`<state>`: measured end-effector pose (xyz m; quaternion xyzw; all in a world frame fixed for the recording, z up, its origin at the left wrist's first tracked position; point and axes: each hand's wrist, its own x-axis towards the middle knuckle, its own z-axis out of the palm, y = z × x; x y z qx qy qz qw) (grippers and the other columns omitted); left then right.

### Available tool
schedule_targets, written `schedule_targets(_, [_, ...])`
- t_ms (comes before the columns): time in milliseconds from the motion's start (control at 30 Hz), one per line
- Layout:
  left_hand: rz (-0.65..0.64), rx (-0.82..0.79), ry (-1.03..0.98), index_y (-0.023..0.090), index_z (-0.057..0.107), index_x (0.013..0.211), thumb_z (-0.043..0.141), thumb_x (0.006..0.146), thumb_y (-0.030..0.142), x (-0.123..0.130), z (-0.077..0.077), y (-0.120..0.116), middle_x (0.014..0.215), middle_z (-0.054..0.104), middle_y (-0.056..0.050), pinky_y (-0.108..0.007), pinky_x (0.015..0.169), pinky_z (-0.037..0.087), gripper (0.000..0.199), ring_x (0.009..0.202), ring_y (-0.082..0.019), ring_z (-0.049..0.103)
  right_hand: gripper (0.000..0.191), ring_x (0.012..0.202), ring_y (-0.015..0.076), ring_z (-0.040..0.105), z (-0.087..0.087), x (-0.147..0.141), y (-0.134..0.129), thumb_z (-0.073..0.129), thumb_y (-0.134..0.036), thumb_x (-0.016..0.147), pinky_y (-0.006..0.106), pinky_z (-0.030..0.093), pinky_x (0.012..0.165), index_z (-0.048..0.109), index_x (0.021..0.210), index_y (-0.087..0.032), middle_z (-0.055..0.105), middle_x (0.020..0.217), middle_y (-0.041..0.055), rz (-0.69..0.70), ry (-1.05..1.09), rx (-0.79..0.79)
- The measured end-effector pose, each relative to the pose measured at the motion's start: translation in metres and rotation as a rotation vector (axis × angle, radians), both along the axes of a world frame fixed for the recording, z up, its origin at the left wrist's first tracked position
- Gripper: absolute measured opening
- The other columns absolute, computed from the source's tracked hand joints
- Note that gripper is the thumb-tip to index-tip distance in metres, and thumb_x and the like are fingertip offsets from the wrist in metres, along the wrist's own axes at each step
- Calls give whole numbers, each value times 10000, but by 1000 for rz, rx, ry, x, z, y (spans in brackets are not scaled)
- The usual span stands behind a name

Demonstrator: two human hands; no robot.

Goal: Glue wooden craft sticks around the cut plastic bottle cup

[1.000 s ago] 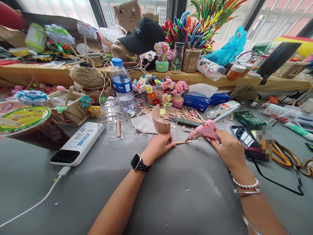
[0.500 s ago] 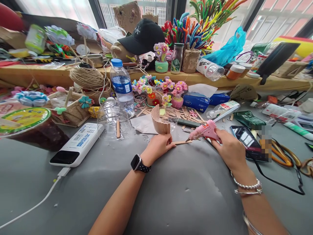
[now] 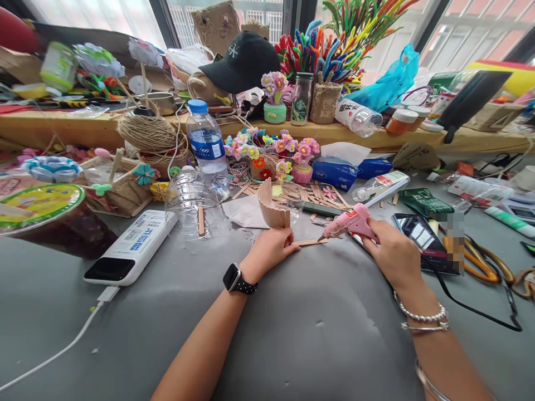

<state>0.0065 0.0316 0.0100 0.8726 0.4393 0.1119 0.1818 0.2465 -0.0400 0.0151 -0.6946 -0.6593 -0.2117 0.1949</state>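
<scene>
My left hand (image 3: pixel 272 249), with a watch on its wrist, pinches the near end of a wooden craft stick (image 3: pixel 311 242) just above the grey table. My right hand (image 3: pixel 390 245) is wrapped round the handle of a pink hot glue gun (image 3: pixel 353 220). Its nozzle points down and left, at or just over the stick's far end; whether they touch I cannot tell. Right behind my left hand stands a curved wall of upright craft sticks (image 3: pixel 272 209), partly hidden by the hand. A white paper sheet (image 3: pixel 246 211) lies beside it.
Loose craft sticks (image 3: pixel 288 192) lie scattered behind. To the left are a cut clear plastic bottle (image 3: pixel 192 203), a white power bank (image 3: pixel 131 248) with its cable, and a lidded drink cup (image 3: pixel 54 223). A phone (image 3: pixel 422 239) and orange-handled scissors (image 3: pixel 480 262) lie right.
Both hands, the stick and the glue gun keep almost the same place. The whole view shifts very slightly to the left.
</scene>
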Motion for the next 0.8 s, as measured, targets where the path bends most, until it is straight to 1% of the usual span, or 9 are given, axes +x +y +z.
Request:
schedule_targets(367, [3, -23, 16, 180, 560, 768, 535, 771, 365, 1, 2, -1, 723, 635, -14, -211, 509, 314, 186, 627, -138, 554, 262, 666, 166, 555, -2, 4, 1, 504, -287, 769, 245, 349, 513, 577, 984, -157, 638, 810, 53, -8, -33, -5])
schedule_targets(800, [1, -7, -3, 182, 549, 743, 525, 770, 378, -1, -1, 0, 683, 621, -5, -213, 505, 305, 199, 596, -133, 538, 274, 664, 163, 550, 0, 4, -1, 492, -295, 777, 242, 346, 509, 583, 998, -161, 631, 782, 48, -7, 3, -15])
